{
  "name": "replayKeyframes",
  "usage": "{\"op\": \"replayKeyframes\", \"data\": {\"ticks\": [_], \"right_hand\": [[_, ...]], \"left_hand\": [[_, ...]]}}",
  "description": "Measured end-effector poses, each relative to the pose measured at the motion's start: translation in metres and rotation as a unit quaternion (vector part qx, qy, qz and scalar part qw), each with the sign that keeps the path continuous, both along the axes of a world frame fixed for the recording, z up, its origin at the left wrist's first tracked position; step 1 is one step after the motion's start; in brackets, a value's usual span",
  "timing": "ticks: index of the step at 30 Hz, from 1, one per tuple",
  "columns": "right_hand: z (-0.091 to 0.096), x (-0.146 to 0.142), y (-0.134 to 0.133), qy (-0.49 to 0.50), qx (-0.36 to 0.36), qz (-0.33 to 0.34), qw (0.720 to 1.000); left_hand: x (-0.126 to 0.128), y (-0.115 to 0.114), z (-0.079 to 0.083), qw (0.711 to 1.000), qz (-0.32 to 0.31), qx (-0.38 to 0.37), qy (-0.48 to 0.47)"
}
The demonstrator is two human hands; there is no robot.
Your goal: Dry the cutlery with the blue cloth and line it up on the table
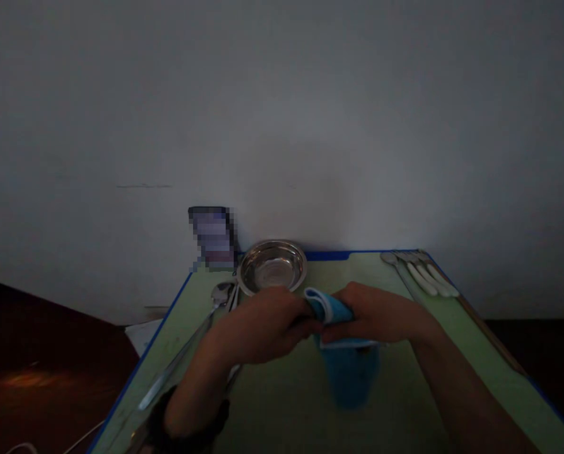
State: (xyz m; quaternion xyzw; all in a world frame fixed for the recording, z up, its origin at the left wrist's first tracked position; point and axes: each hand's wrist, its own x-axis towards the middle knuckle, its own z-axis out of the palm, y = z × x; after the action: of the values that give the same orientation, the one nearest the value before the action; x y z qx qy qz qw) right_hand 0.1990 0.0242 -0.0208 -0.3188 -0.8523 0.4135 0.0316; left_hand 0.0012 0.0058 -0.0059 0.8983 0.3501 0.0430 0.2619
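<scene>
A blue cloth [351, 372] with a white edge is bunched between my two hands above the table, its lower part hanging down. My left hand [267, 321] is closed, fingertips pressed against the cloth's left side. From the other side my right hand [379, 312] grips the folded cloth, thumb towards the left fingers. Whether something is wrapped inside the folds is hidden. Just beyond my left hand stands a shiny metal bowl [272, 271]. A long-handled metal spoon [175, 362] lies left of my left forearm, beside other thin metal handles partly covered by it.
Several utensils with white handles [421, 277] lie at the back right, beside a thin metal spoon [390, 258]. A long brown strip [490, 334] runs along the right edge. A phone [213, 236] leans on the wall [291, 126] behind the blue-edged green tabletop [272, 403].
</scene>
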Motion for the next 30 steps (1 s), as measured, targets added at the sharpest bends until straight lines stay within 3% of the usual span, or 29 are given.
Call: {"op": "replayKeyframes", "data": {"ticks": [6,10,14,17,22,30], "right_hand": [[0.004,0.009,0.002,0.028,0.001,-0.024,0.999],[0.007,0.025,0.002,0.042,-0.039,-0.054,0.997],[0.009,0.041,0.003,0.049,-0.057,-0.12,0.99],[0.007,0.038,0.001,0.063,-0.038,-0.184,0.98],[0.004,0.025,0.0,0.136,-0.048,-0.212,0.967],[0.0,0.026,0.0,0.181,0.006,-0.232,0.956]], "left_hand": [[-0.021,0.002,0.004,1.0,0.026,0.003,0.009],[-0.032,0.003,0.001,0.999,0.046,-0.001,-0.013],[-0.043,0.006,-0.001,0.996,0.074,-0.014,-0.05],[-0.049,0.008,0.001,0.992,0.092,-0.015,-0.089],[-0.048,0.006,0.003,0.987,0.093,-0.037,-0.129],[-0.045,0.001,0.004,0.986,0.118,-0.083,-0.08]]}}
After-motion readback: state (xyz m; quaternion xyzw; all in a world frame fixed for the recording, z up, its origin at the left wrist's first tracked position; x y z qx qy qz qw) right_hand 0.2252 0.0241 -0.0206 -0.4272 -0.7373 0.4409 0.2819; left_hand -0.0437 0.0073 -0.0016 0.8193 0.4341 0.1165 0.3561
